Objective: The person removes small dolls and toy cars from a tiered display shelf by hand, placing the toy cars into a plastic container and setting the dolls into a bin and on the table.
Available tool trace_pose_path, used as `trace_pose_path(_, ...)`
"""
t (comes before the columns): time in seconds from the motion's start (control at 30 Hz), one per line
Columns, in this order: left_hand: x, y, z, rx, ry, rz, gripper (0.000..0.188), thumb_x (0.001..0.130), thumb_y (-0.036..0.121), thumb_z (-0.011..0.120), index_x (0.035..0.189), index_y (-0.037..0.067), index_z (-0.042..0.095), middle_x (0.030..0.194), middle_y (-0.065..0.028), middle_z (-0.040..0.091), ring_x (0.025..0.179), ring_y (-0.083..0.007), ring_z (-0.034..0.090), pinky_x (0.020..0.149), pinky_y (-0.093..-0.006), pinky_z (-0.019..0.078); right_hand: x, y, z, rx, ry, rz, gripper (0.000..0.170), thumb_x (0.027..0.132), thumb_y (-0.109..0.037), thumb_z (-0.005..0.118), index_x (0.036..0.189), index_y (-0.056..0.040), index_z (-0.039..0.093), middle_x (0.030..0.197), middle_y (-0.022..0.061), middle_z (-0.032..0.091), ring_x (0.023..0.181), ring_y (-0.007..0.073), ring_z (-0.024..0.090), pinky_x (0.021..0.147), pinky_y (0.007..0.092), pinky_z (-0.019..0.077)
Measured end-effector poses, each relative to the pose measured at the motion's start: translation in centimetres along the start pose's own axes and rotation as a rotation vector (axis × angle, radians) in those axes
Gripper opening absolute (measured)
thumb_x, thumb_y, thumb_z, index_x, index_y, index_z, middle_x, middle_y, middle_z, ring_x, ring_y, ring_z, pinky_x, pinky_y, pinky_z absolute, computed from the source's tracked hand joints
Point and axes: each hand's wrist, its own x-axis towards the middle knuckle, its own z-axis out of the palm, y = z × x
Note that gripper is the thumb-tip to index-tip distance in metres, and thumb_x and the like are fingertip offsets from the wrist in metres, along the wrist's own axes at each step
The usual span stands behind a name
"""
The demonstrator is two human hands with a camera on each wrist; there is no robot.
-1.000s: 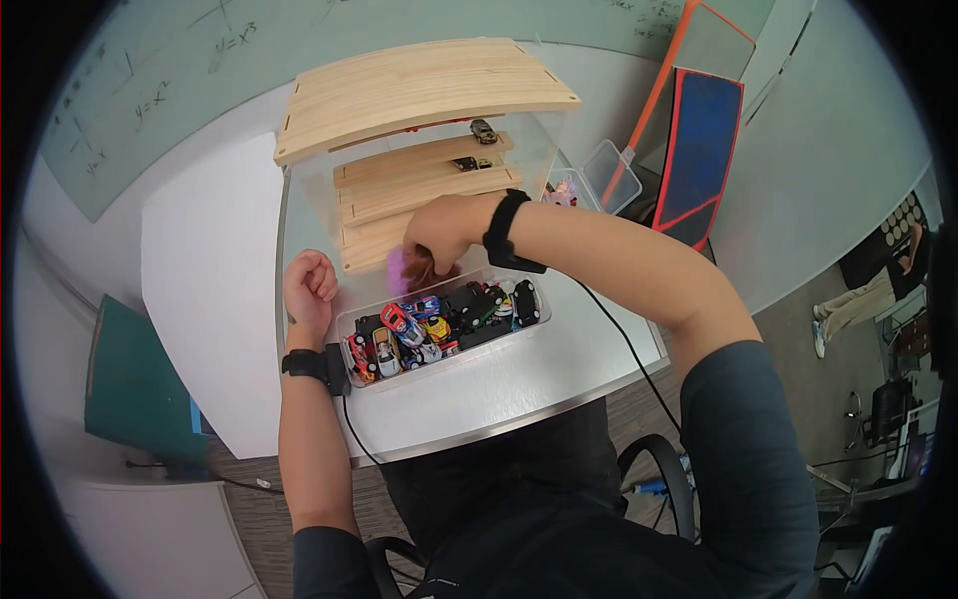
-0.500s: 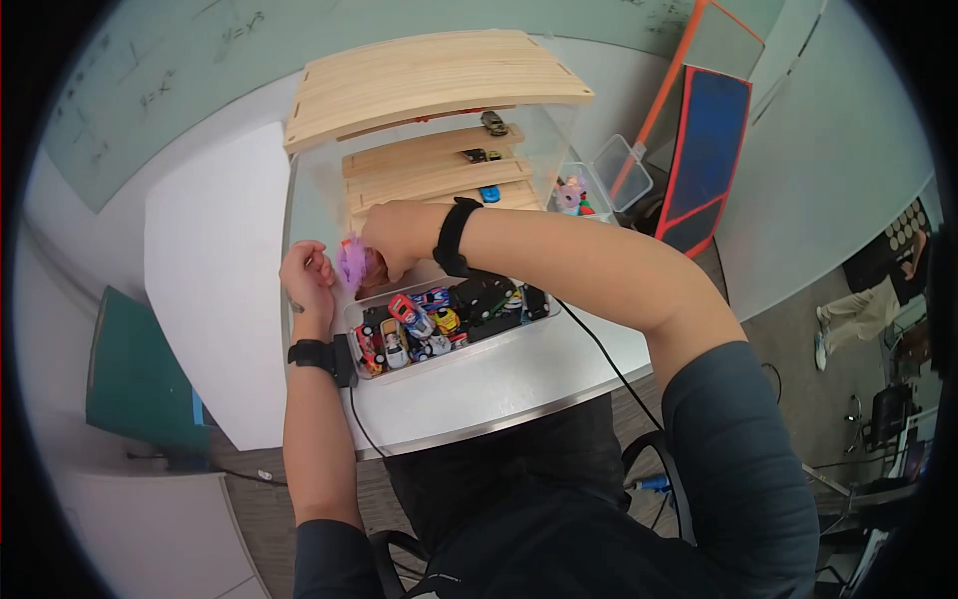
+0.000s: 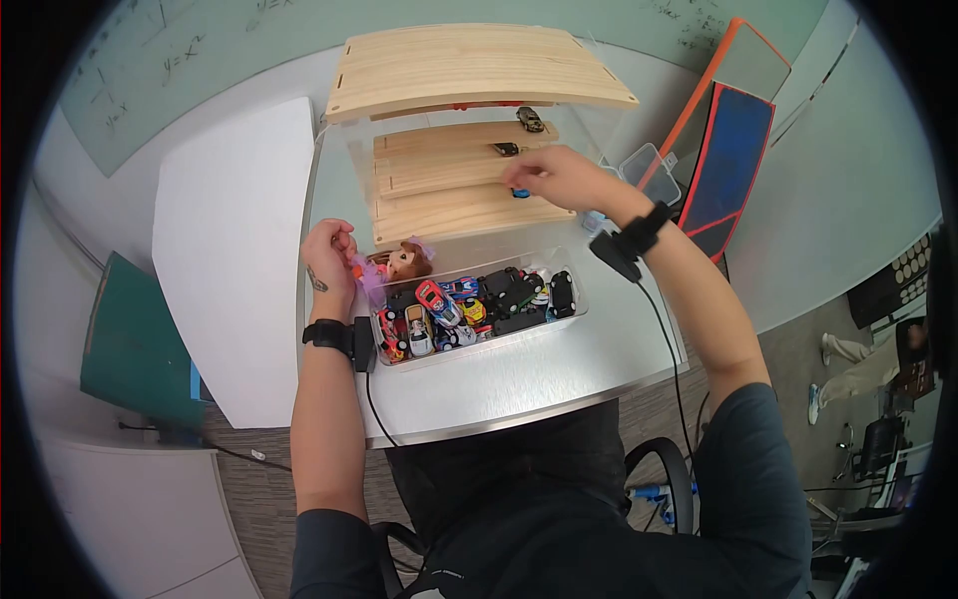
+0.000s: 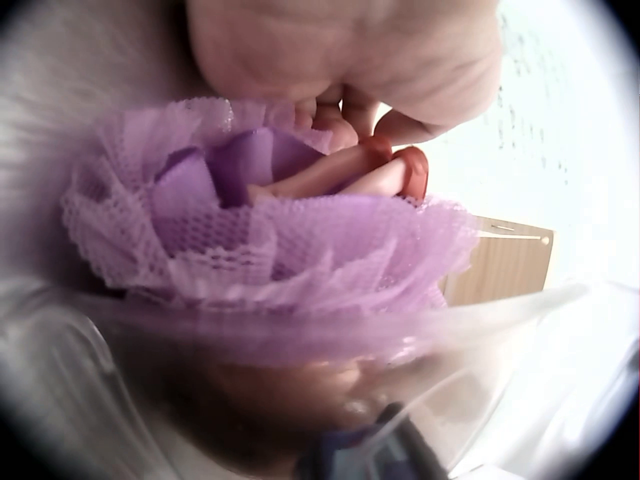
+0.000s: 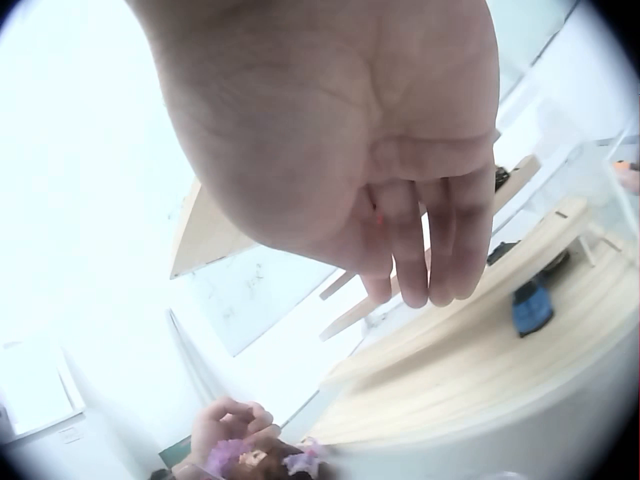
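A doll (image 3: 401, 264) with brown hair and a purple net dress lies behind the left end of a clear bin (image 3: 581, 299) of toy cars. Its skirt (image 4: 300, 230) and red-shoed legs (image 4: 345, 178) fill the left wrist view. Right beside the doll, my left hand (image 3: 329, 245) hangs with loosely curled fingers, gripping nothing. My right hand (image 3: 549, 175) is over the wooden shelves, its fingers relaxed and nothing in them. Just under its fingertips in the head view, a blue toy car (image 3: 520, 193) sits on the lowest shelf; the right wrist view shows that blue car (image 5: 532, 306) too.
Above the stepped shelves, a broad wooden top (image 3: 479, 70) overhangs, with clear side panels. Dark toy cars (image 3: 530, 120) stand on the upper steps. A clear lidded box (image 3: 651, 175) is at the back right. Cables trail from both wrists.
My right hand set the doll down beside my left hand, let go, and moved right and back to the shelves. The left hand kept its loose pose.
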Motion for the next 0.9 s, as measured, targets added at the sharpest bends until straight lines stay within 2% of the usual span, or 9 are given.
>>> trace_pose_path(0.13, -0.1, 0.0, 0.3, 0.066, 0.009, 0.003, 0.019, 0.084, 0.018, 0.050, 0.075, 0.002, 0.056, 0.059, -0.0007, 0.041, 0.051, -0.0115, 0.040, 0.046, -0.0251, 0.0283, -2.8, 3.1, 1.3, -0.120, 0.009, 0.047, 0.032, 0.091, -0.011, 0.051, 0.120, -0.0056, 0.063, 0.114, 0.0158, 0.066, 0.106, 0.0256, 0.062, 0.096, 0.0352, 0.0456)
trace_pose_path(0.2, 0.0, 0.0, 0.3, 0.070, 0.003, 0.010, 0.019, 0.084, 0.018, 0.050, 0.075, 0.002, 0.056, 0.059, -0.0008, 0.041, 0.051, -0.0115, 0.040, 0.046, -0.0252, 0.0284, -3.5, 3.6, 2.3, -0.329, -0.059, 0.040, 0.042, 0.092, -0.015, 0.046, 0.133, -0.0108, 0.054, 0.129, 0.0206, 0.056, 0.121, 0.0318, 0.053, 0.105, 0.0392, 0.0373)
trace_pose_path(0.3, -0.1, 0.0, 0.2, 0.075, -0.011, 0.012, 0.018, 0.084, 0.017, 0.051, 0.076, 0.002, 0.056, 0.060, -0.0010, 0.041, 0.051, -0.0117, 0.040, 0.047, -0.0254, 0.0289, -2.4, 3.7, 2.7, -0.312, -0.148, 0.118, 0.049, 0.094, -0.018, 0.039, 0.142, -0.0146, 0.044, 0.139, 0.0261, 0.045, 0.128, 0.0375, 0.044, 0.110, 0.0415, 0.0307)
trace_pose_path(0.5, -0.4, 0.3, 0.4, 0.062, -0.013, 0.011, 0.018, 0.084, 0.017, 0.051, 0.076, 0.002, 0.056, 0.060, -0.0013, 0.041, 0.052, -0.0120, 0.040, 0.048, -0.0252, 0.0298, -0.2, 2.5, 2.9, -0.420, -0.291, 0.280, 0.054, 0.096, -0.028, 0.032, 0.149, -0.0181, 0.031, 0.141, 0.0316, 0.037, 0.130, 0.0434, 0.040, 0.111, 0.0436, 0.0299)
trace_pose_path(0.63, -0.7, 0.7, 0.7, 0.078, -0.012, -0.014, 0.018, 0.084, 0.016, 0.050, 0.075, 0.001, 0.056, 0.060, -0.0015, 0.041, 0.053, -0.0122, 0.041, 0.049, -0.0252, 0.0303, 0.6, 4.5, 4.1, -0.451, -0.265, 0.273, 0.057, 0.096, -0.030, 0.030, 0.151, -0.0195, 0.026, 0.141, 0.0310, 0.037, 0.128, 0.0441, 0.041, 0.109, 0.0449, 0.0319)
trace_pose_path(0.73, -0.2, 0.1, 0.3, 0.076, -0.034, 0.007, 0.018, 0.084, 0.016, 0.051, 0.075, 0.001, 0.056, 0.061, -0.0017, 0.042, 0.054, -0.0122, 0.040, 0.050, -0.0251, 0.0306, -0.1, 5.8, 4.9, -0.505, -0.083, 0.181, 0.053, 0.095, -0.029, 0.034, 0.146, -0.0175, 0.037, 0.133, 0.0298, 0.047, 0.122, 0.0414, 0.048, 0.107, 0.0456, 0.0330)
trace_pose_path(0.8, -0.4, 0.4, 0.5, 0.090, -0.026, -0.005, 0.018, 0.084, 0.016, 0.051, 0.075, 0.001, 0.056, 0.061, -0.0018, 0.042, 0.054, -0.0122, 0.040, 0.050, -0.0251, 0.0306, -1.0, 5.4, 4.5, -0.459, -0.045, 0.084, 0.041, 0.091, -0.024, 0.041, 0.125, -0.0126, 0.060, 0.113, 0.0235, 0.062, 0.108, 0.0370, 0.058, 0.094, 0.0443, 0.0451)
trace_pose_path(0.83, -0.5, 0.4, 0.7, 0.101, -0.017, -0.015, 0.018, 0.084, 0.015, 0.051, 0.075, 0.001, 0.056, 0.061, -0.0020, 0.042, 0.054, -0.0122, 0.040, 0.050, -0.0251, 0.0306, -1.5, 5.1, 4.3, -0.459, -0.046, 0.085, 0.041, 0.091, -0.024, 0.041, 0.125, -0.0126, 0.060, 0.113, 0.0235, 0.062, 0.108, 0.0370, 0.058, 0.094, 0.0443, 0.0451)
trace_pose_path(0.9, -0.3, 0.3, 0.5, 0.114, -0.019, -0.004, 0.018, 0.084, 0.015, 0.051, 0.075, 0.001, 0.056, 0.061, -0.0021, 0.042, 0.054, -0.0122, 0.040, 0.050, -0.0250, 0.0305, -2.8, 4.5, 4.0, -0.502, 0.048, -0.005, 0.026, 0.089, -0.022, 0.050, 0.103, -0.0097, 0.067, 0.092, 0.0185, 0.067, 0.092, 0.0345, 0.063, 0.082, 0.0445, 0.0493)
